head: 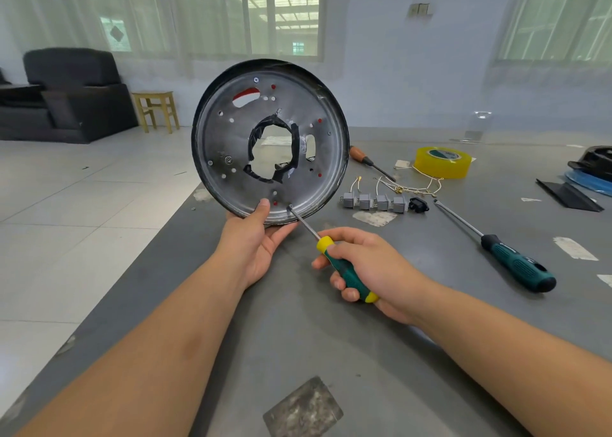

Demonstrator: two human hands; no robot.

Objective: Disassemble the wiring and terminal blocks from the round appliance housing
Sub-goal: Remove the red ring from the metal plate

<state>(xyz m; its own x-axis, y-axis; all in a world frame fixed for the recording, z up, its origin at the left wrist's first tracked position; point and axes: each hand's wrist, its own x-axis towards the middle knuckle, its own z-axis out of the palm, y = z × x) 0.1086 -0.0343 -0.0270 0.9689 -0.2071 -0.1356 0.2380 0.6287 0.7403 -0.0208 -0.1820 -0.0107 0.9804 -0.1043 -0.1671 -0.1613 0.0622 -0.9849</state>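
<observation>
Left hand (256,237) grips the housing (270,138) by its lower rim, upright above the table (298,337), open face toward us. Right hand (361,267) clutches the screwdriver (331,254), shaft angled up-left, tip on the rim.

The round metal housing (270,138) stands upright on edge; four grey terminal blocks (374,202) and loose wires (414,188) lie beside it on the counter (331,337).

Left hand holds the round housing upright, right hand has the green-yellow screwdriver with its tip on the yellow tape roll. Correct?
Not quite. The head view shows the screwdriver tip on the housing's lower rim, not the tape roll, which lies apart on the table. Left hand and right hand are as stated.
</observation>
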